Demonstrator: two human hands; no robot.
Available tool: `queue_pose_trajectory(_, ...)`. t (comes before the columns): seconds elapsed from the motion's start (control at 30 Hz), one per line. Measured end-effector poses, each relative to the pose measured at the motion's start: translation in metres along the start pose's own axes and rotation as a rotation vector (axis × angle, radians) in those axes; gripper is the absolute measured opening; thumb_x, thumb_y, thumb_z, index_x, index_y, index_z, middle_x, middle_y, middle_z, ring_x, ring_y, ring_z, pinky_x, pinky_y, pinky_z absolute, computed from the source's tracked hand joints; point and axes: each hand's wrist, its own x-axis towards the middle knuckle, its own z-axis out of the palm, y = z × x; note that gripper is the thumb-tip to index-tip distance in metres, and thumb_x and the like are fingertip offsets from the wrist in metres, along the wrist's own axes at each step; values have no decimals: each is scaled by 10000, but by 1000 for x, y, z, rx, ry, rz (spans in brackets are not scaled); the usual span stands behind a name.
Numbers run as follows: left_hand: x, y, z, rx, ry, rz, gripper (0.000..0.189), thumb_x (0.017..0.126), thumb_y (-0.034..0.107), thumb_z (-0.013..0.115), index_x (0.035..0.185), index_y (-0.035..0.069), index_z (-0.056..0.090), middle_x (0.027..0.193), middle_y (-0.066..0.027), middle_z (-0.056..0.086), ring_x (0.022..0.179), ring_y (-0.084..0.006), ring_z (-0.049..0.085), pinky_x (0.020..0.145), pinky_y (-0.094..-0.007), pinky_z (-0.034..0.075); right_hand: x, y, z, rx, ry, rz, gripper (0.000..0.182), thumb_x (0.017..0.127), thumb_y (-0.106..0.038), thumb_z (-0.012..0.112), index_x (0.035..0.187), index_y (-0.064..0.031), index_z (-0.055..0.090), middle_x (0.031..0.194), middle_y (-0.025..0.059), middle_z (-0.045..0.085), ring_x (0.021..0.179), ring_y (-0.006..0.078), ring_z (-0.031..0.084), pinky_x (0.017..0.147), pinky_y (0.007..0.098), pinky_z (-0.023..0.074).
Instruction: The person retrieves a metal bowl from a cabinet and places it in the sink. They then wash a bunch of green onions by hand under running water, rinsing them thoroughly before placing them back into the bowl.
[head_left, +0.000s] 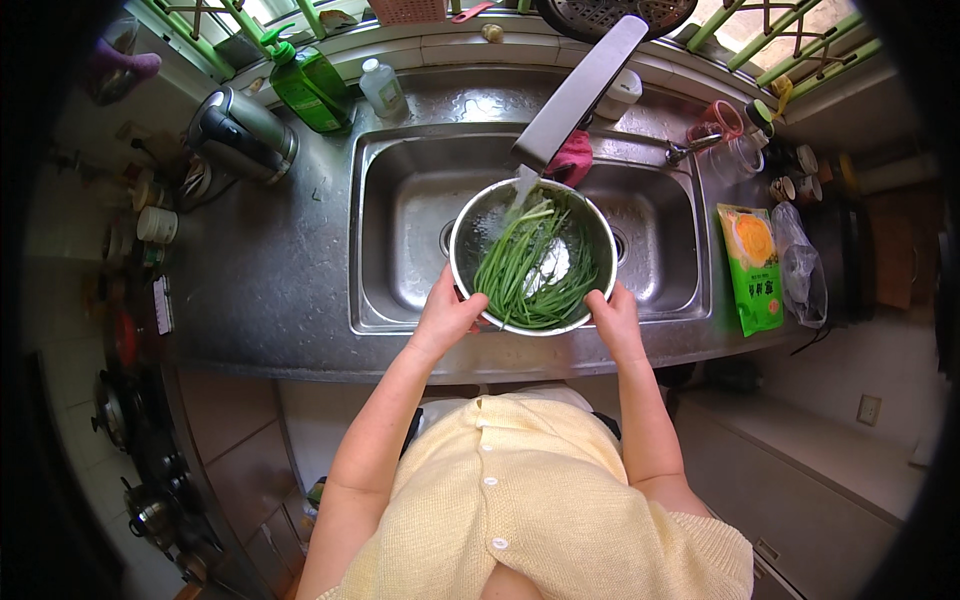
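A round metal bowl (459, 264) is held over the double-basin steel sink (409, 187). Long green leafy stalks, like scallions or chives (510, 262), lie in water inside it. My left hand (452, 309) grips the bowl's near left rim, thumb on top. On the near right rim my right hand (615, 311) has the same kind of hold. The fingers beneath are mostly hidden. Water (525, 184) runs from the wide flat faucet (581, 94) into the far side of the bowl. Behind the bowl, a pink cloth (574, 157) hangs at the divider between the basins.
Left of the sink stand an electric kettle (244, 135), a green pump bottle (311, 86) and a clear bottle (382, 88). A green food packet (754, 270), a clear plastic bag (799, 262) and several jars and cups are at the right. The faucet overhangs the bowl.
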Motion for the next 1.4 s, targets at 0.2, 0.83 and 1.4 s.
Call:
queue_pose_trajectory(0.2, 5, -5, -3, -94, 79, -14, 390, 791, 63, 626, 1146, 28, 468, 846, -50, 592, 596, -107, 571, 450, -247, 494, 10, -9, 9, -29, 83, -161, 239, 781, -115, 541, 954, 37, 605, 668, 41, 595, 592, 77, 500, 546, 255, 423)
queue_pose_trajectory(0.83, 11, -7, -52, -326, 88, -334, 189, 809, 236, 564, 928, 92, 531, 692, 4, 591, 505, -89, 534, 399, -207, 352, 64, 2, 25, 1, -158, -289, 227, 763, -126, 535, 905, 39, 596, 631, 42, 552, 563, 93, 477, 526, 270, 408)
queue_pose_trajectory(1.4, 14, -31, -41, -312, 96, -354, 67, 728, 66, 566, 779, 40, 530, 622, -31, 525, 435, -111, 480, 365, -231, 336, 76, -20, 17, -115, -280, -201, 299, 814, -146, 504, 1037, 33, 591, 718, 77, 593, 605, 114, 539, 565, 290, 464)
